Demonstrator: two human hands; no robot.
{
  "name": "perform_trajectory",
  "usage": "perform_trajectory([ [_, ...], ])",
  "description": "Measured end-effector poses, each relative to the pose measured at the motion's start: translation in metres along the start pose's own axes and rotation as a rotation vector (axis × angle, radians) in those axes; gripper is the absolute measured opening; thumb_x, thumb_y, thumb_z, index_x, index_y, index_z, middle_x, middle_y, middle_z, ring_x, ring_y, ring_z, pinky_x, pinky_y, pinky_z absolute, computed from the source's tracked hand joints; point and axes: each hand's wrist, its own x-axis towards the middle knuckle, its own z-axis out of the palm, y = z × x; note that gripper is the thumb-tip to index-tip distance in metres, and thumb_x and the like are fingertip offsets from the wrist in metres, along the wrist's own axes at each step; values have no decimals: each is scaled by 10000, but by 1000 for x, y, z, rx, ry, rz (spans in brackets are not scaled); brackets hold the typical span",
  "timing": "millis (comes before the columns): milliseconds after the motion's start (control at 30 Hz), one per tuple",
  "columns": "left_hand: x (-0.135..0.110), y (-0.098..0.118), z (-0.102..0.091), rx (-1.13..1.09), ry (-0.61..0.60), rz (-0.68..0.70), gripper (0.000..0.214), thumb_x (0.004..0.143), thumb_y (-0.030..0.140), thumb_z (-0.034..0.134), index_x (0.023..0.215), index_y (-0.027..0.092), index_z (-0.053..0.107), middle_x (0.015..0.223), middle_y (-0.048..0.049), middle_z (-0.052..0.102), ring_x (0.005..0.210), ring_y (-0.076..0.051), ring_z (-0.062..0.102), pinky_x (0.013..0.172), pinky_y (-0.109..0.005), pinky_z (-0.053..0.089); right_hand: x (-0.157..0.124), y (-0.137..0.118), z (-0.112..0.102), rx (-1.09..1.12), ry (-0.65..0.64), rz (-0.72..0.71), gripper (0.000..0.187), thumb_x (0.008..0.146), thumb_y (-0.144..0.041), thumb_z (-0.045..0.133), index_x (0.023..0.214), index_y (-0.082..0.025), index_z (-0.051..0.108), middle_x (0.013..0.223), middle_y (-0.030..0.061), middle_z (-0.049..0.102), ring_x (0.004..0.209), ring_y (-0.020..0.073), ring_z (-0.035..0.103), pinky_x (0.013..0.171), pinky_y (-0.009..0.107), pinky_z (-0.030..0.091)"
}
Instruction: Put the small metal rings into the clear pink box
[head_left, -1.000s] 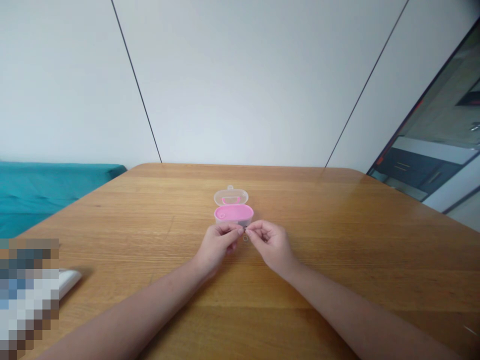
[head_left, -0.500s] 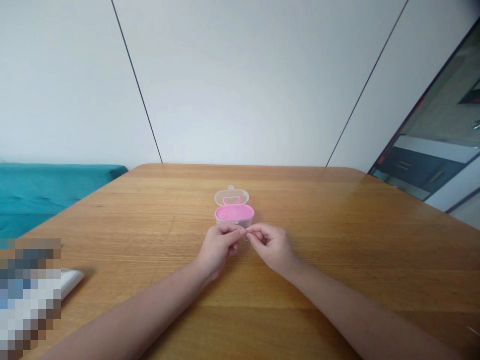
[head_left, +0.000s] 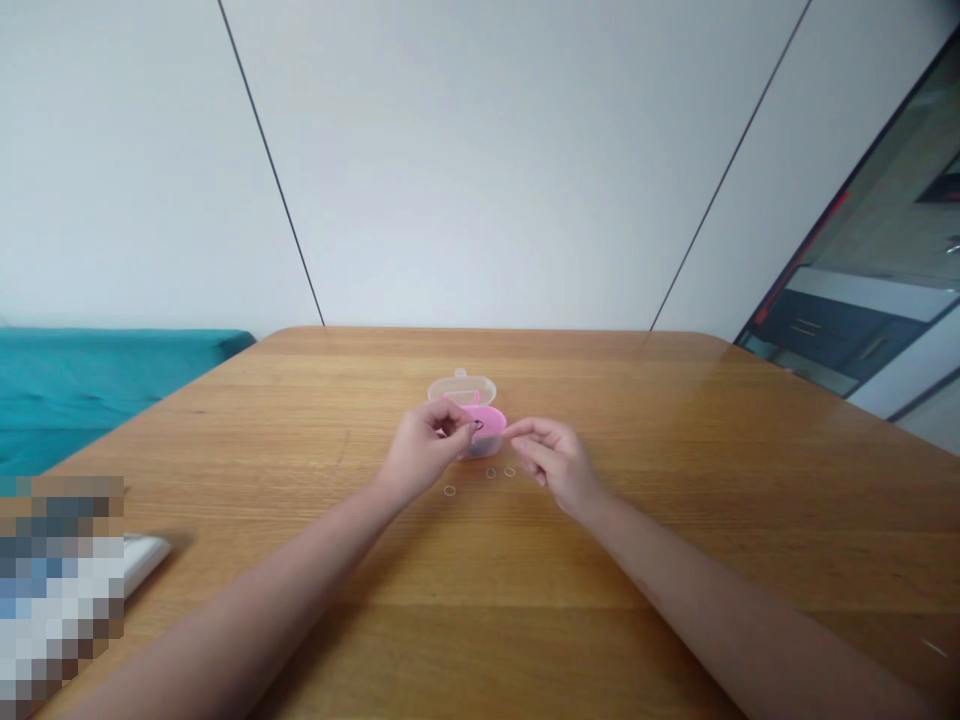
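Note:
My left hand [head_left: 424,450] pinches a small dark ring-shaped band [head_left: 478,425] between thumb and forefinger, held over the front of the box. The box [head_left: 491,420] is clear plastic with a pink inner tray, and my fingers cover its left part. Behind it, the clear hinged lid [head_left: 462,390] with a pink handle is folded back. My right hand [head_left: 559,465] is at the box's right end, forefinger stretched out and thumb slightly apart, with nothing visible in it. In front of the box lie three thin pale rings: a left ring [head_left: 450,491], a middle ring [head_left: 491,473] and a right ring [head_left: 510,472].
All this is on a wooden table [head_left: 675,440] that meets a white wall [head_left: 480,180]. At the left edge, a white object [head_left: 146,555] is partly blurred by pixels. A teal sofa [head_left: 112,390] stands beyond the table on the left.
My hands were together at the front of the box and have parted. The left moved up over the box with the dark band; the right shifted slightly right. Rings on the table are now uncovered.

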Motion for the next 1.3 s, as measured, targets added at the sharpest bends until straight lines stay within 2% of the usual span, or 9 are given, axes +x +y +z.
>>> perform_trajectory([
  [67,12,2,-9,213,-2,61,143,719,284,570,678,149,595,647,-8,578,567,-99,470,530,-209,359,7,6,-9,-189,6,13,170,731,-291,569,779,-140,631,433,-74,411,359,52,302,356,184,212],
  [133,24,2,-15,418,-34,102,130,706,266,556,669,154,613,680,-23,592,592,-114,493,541,-217,367,13,12,-19,-401,-61,31,145,699,-270,597,712,-132,639,433,-70,411,383,53,316,387,187,226],
  [267,45,-4,-17,772,-229,77,156,692,223,516,673,161,657,734,-47,632,632,-137,540,558,-226,376,17,21,-32,-755,-197,96,135,657,-230,634,742,-138,683,466,-48,478,421,60,373,430,189,262],
  [333,53,-9,-13,832,-288,52,160,675,196,509,662,164,665,703,-44,639,601,-136,538,541,-228,365,17,22,-34,-833,-237,117,159,661,-230,636,783,-146,696,495,-33,517,436,66,400,443,192,276],
  [500,62,-17,-6,895,-349,42,157,637,157,508,602,154,660,593,-45,618,535,-140,509,513,-242,337,15,25,-32,-860,-283,114,179,675,-235,633,826,-166,701,523,-25,543,443,73,419,454,198,291],
  [733,65,-13,-3,927,-387,58,164,640,168,497,602,157,656,569,-30,602,522,-122,486,491,-231,308,16,26,-31,-846,-308,94,168,660,-210,626,805,-159,694,521,-30,536,450,76,445,457,195,306],
  [1300,73,-24,-6,947,-374,1,194,663,175,512,698,178,703,713,-63,679,609,-158,576,565,-236,393,14,28,-32,-859,-298,90,166,669,-209,611,805,-159,692,511,-30,537,440,74,431,454,196,308],
])
